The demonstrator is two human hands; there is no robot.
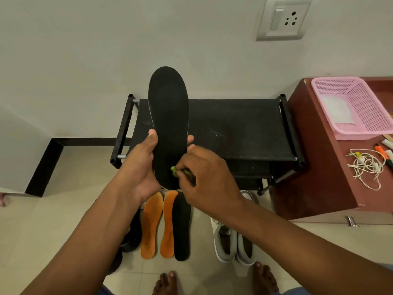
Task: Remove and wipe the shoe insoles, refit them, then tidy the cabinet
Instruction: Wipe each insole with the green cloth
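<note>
Pink basket (353,107) upper right on brown cabinet (314,158); black rack (234,128) behind. Left hand (140,167) grips black insole (169,124) at frame centre, long axis vertical, toe up. Right hand (208,175) pinches green cloth (180,172) against its heel.

Matt black insole (169,124), perforated pink plastic basket (361,96), glossy floor tiles (63,209), dusty black fabric rack (234,128)

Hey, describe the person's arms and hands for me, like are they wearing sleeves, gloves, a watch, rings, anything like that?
Both forearms are bare as far as the frame shows: no sleeves, no gloves. The left hand and the right hand show no rings, and neither wrist carries a watch or band. Fingernails are short and unpainted where visible. The upper arms lie outside the picture, so any sleeve there cannot be told.
</note>
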